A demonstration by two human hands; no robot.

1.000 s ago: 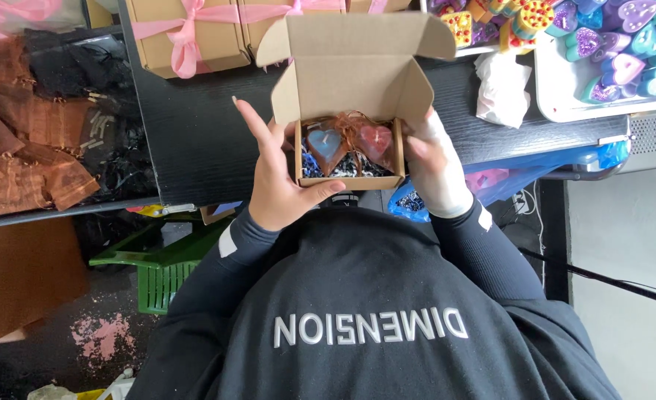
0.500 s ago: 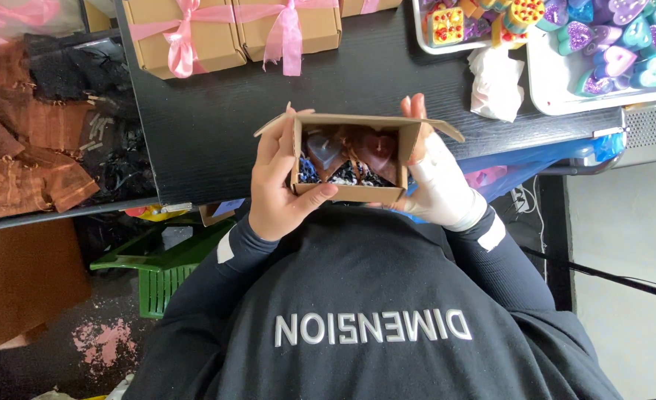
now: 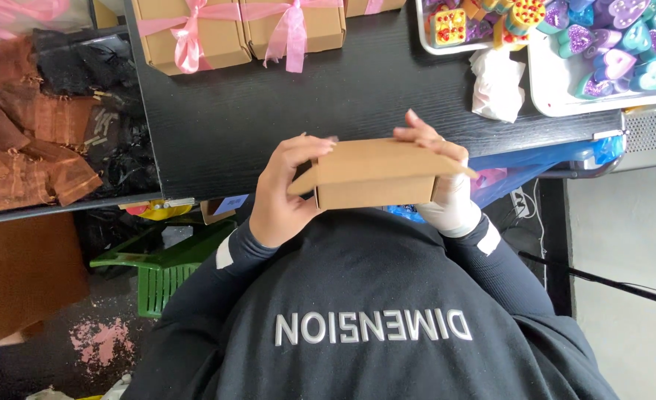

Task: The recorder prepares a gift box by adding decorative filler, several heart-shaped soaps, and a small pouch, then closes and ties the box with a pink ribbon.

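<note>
I hold a small brown cardboard box between both hands, close to my chest at the near edge of the black table. Its lid is folded down over the top. My left hand curls around the box's left end, fingers bent over the lid's corner and thumb along the side flap. My right hand wraps the right end, fingers spread on the lid's far edge, palm under the box. Both hands are part closed, gripping the box. At the far side of the table stand two boxes with pink ribbons. To the far right a white tray holds glittery heart-shaped pieces.
</note>
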